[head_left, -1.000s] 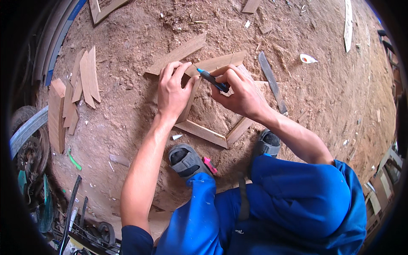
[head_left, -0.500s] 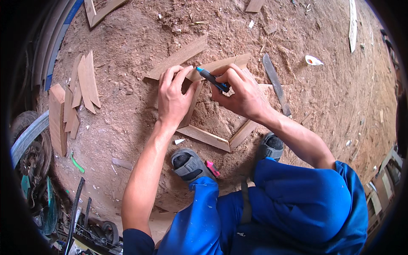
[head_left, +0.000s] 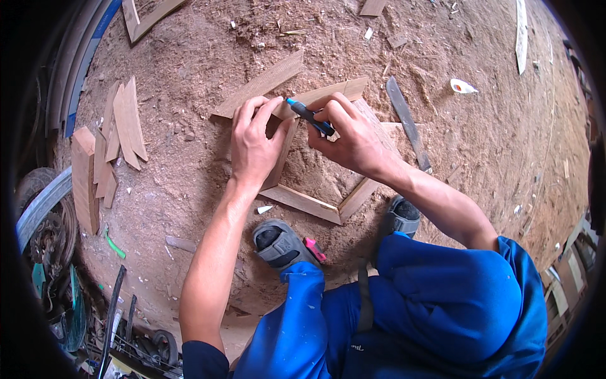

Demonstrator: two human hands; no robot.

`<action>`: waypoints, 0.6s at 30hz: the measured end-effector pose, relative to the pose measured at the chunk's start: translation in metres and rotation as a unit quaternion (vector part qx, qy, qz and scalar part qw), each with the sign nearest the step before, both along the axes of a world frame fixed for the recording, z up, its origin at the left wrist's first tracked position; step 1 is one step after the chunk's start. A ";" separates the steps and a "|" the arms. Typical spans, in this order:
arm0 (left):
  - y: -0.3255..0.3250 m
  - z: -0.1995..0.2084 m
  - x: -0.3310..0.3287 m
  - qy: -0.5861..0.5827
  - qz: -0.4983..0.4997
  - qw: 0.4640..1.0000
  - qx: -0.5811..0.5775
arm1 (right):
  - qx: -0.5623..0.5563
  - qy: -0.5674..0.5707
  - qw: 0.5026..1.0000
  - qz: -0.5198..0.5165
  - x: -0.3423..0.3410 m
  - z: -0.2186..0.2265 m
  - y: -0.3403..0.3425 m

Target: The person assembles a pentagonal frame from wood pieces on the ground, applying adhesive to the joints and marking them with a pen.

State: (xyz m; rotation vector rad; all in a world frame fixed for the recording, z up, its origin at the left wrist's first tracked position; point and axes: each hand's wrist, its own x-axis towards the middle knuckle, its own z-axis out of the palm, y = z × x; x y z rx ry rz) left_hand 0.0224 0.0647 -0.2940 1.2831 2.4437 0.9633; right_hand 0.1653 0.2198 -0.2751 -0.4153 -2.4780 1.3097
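Observation:
A frame of wooden strips (head_left: 301, 203) lies on the ground in front of me, mitred at its near corner. My right hand (head_left: 350, 136) pinches a dark marker with a light blue tip (head_left: 310, 117), held slanted over the frame's far strip (head_left: 334, 91). The blue end points toward the left end of that strip. My left hand (head_left: 254, 145) grips the strip's left end, thumb below and fingers above, partly hiding the joint there. Just beyond my left fingers rests a loose wooden board (head_left: 265, 82).
A flat dark metal bar (head_left: 407, 120) and a white glue bottle (head_left: 463, 86) lie to the right. Wood offcuts (head_left: 129, 123) are piled at left, near a green-handled tool (head_left: 114, 244). A pink object (head_left: 314, 248) sits beside my left sandal (head_left: 281, 243).
The whole view has shifted slightly. Both hands keep their places on the strip and the marker, with no clear movement.

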 end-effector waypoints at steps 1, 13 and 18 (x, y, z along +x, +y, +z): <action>0.000 0.000 0.000 -0.001 0.001 1.000 0.000 | 0.001 -0.005 1.000 0.000 -0.001 0.003 0.000; 0.000 0.000 0.000 0.002 -0.003 1.000 -0.006 | -0.018 -0.012 1.000 0.020 0.013 0.008 0.001; 0.000 0.001 0.001 -0.007 0.002 1.000 -0.010 | -0.009 -0.046 0.999 0.015 0.026 0.012 -0.001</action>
